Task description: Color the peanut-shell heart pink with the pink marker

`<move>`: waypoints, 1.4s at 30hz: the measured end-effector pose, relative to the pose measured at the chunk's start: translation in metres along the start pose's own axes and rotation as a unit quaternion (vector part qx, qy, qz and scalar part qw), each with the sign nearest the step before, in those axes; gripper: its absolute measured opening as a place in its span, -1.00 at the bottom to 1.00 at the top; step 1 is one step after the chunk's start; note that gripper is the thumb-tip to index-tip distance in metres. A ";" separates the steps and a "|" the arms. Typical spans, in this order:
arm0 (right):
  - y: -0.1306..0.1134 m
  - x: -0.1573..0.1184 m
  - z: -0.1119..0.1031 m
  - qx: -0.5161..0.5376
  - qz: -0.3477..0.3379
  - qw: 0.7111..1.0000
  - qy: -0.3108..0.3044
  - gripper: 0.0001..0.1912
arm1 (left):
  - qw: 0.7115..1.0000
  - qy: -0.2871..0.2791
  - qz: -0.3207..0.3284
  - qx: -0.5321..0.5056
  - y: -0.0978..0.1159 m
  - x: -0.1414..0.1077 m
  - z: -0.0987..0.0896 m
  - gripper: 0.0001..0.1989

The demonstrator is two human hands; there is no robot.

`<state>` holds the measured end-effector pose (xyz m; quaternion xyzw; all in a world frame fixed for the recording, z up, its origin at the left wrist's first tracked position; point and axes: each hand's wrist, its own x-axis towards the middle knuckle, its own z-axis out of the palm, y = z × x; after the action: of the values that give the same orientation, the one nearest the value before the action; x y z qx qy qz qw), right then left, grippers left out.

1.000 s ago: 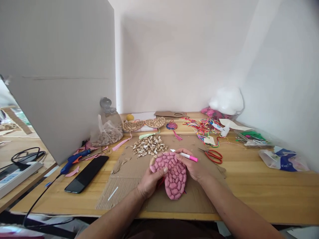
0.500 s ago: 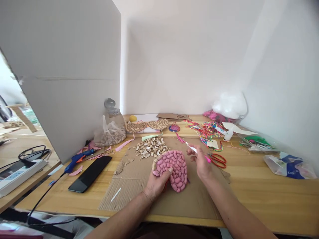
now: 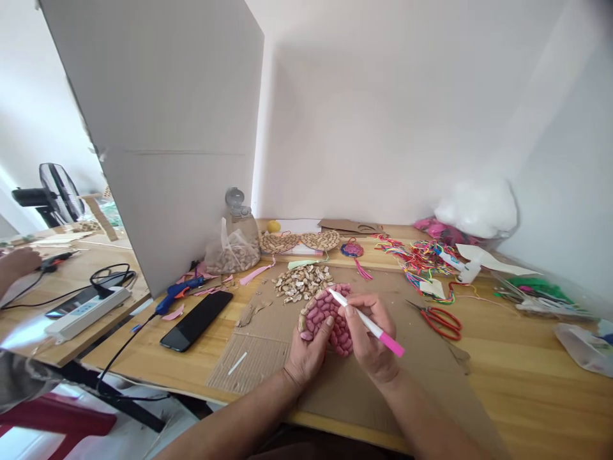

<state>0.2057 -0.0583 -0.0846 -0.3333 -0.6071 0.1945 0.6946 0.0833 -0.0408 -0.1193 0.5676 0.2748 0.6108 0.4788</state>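
A pink shell-covered piece point(image 3: 317, 311) is held by the left hand point(image 3: 308, 350) toward the tabletop's point(image 3: 527, 370) near edge; a marker point(image 3: 368, 324), pinched by the right hand point(image 3: 373, 345), is slanted from the piece's far side toward the near right corner.

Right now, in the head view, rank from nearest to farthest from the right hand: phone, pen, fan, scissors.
1. Pen, in the right hand.
2. Scissors, to its right.
3. Phone, to its left.
4. Fan, at the far left.
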 end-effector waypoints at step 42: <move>0.001 -0.002 -0.002 -0.081 -0.146 0.984 -0.069 -0.77 | 0.999 -0.012 0.021 0.037 -0.001 0.006 -0.004 -0.54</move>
<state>0.2077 -0.0594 -0.0871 -0.2817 -0.7093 0.0637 0.6430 0.0805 -0.0340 -0.1181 0.5982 0.2794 0.6034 0.4472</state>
